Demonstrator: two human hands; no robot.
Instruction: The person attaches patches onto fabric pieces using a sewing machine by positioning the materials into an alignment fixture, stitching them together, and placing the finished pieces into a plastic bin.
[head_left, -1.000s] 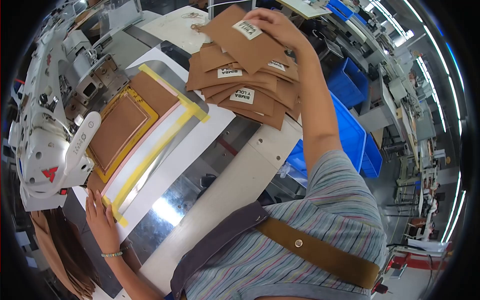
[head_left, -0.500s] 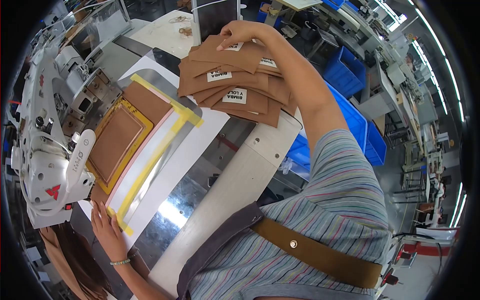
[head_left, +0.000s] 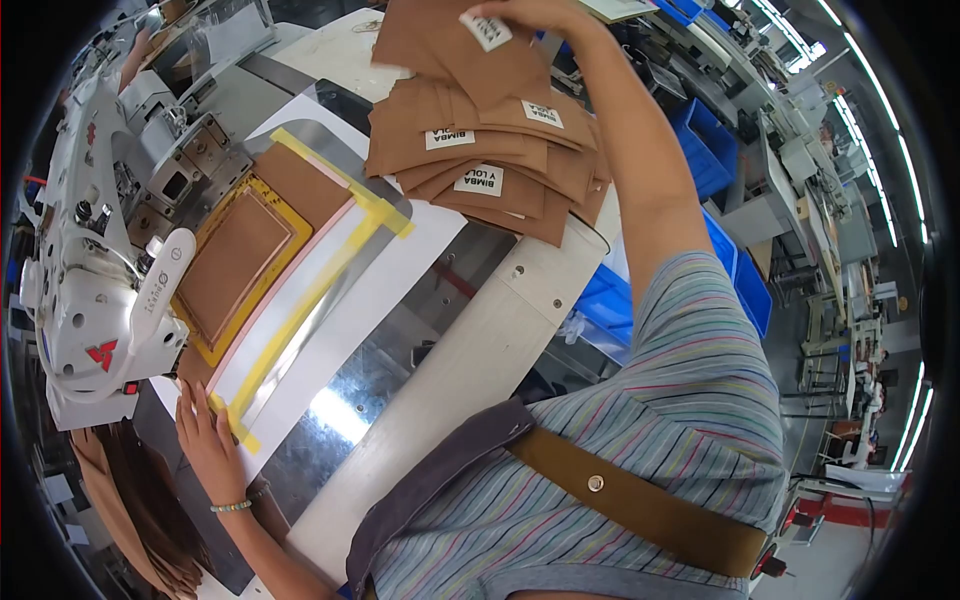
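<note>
My right hand (head_left: 545, 14) grips a brown leather panel (head_left: 450, 45) with a white printed label, raised over the far end of the pile; another brown piece seems to overlap it. Under it lies a fanned pile of brown leather panels (head_left: 480, 150), several with labels reading "BIMBA Y LOLA". My left hand (head_left: 208, 440) rests with fingers stretched out at the near corner of a clear template (head_left: 290, 345) edged with yellow tape. Inside the template's yellow frame (head_left: 290, 248) sits a brown panel (head_left: 235, 265) with a rectangular outline.
A white sewing machine head (head_left: 100, 310) stands at the left, beside the template. Brown strips (head_left: 140, 510) hang at the lower left. Blue bins (head_left: 705, 150) stand on the floor to the right. A white rounded table edge (head_left: 450, 370) runs along my front.
My right hand has lifted a labelled panel up and away from the pile, toward the top of the view. My left hand stays at the template's near corner.
</note>
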